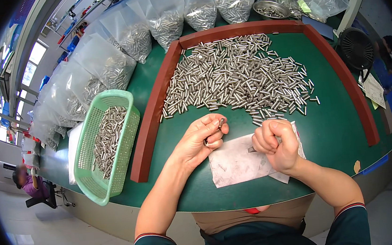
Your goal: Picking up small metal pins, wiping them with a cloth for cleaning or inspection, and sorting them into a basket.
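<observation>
My left hand (202, 136) is closed with a small metal pin (222, 121) pinched at its fingertips. A second dark pin end (206, 142) shows among its lower fingers. To the right, my right hand (278, 144) is curled over a stained white cloth (233, 164). From under its fingers a grey pin end (251, 149) sticks out; the rest of that pin is hidden. Just beyond both hands, a wide heap of shiny metal pins (236, 73) lies loose on the green tabletop (193, 193).
A red-brown frame (151, 119) borders the heap on three sides. On the left stands a green basket (82, 154) of pins. Clear bags of pins (133, 36) line the far edge, with a metal bowl (271, 10) behind. A black fan (356, 49) stands right.
</observation>
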`<state>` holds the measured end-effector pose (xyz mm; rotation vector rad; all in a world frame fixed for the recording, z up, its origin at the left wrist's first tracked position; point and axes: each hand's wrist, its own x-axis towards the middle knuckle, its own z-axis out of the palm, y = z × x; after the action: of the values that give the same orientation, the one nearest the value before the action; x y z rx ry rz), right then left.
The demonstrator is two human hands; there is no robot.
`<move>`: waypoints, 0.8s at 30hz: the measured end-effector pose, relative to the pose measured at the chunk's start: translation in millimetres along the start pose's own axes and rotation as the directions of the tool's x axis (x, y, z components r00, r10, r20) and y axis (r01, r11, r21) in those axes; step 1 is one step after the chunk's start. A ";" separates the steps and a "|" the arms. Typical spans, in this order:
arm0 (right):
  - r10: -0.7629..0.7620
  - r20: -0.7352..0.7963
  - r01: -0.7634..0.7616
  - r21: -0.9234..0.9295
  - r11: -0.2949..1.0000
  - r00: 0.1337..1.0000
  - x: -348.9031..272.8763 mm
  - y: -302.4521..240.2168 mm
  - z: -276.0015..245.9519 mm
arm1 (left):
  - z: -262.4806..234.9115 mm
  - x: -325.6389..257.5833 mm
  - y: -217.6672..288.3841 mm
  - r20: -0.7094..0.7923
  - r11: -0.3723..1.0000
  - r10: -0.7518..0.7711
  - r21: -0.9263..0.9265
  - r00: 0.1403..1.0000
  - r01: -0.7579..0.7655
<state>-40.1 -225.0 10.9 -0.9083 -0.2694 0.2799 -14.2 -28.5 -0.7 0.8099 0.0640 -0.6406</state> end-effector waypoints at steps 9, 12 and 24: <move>0.005 -0.015 -0.005 -0.003 1.000 1.000 -0.6 -1.1 -0.2 | 21.0 -8.8 -3.7 -0.042 0.888 0.020 0.460 0.999 0.001; 0.016 -0.002 -0.016 -0.005 1.000 1.000 -0.7 0.2 -3.0 | 33.1 -12.9 -18.2 0.073 0.350 0.209 0.926 0.975 -0.144; -0.070 0.030 0.068 0.055 0.996 0.997 0.0 5.9 -5.9 | 38.4 -14.2 -29.0 0.260 -0.242 0.289 0.951 0.922 -0.192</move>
<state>-38.7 -226.0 2.7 -0.8400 -0.3209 0.2367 -48.8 -62.7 11.3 2.4375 -0.6993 -0.0782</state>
